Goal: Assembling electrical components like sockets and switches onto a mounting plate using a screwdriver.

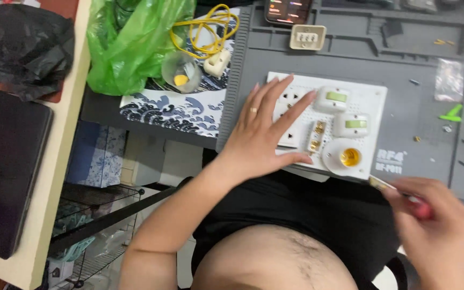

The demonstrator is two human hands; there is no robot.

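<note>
My left hand [261,131] lies flat, fingers spread, on the left part of a white electrical board [374,96] that carries sockets, two white switches [333,98], a fuse holder and a round lamp holder [348,157]. A ring sits on one finger. My right hand [433,223] is at the lower right, off the board's near corner, closed around a red-handled screwdriver [404,196] whose tip end points toward the board. The right hand is blurred.
The board rests on a grey work mat [420,64] with small screws and a green bit. A green plastic bag [130,43], yellow wire [205,29], a small white socket [307,36], a phone [288,11], a wave-patterned mat [178,110] and a black bag [25,48] lie behind and left.
</note>
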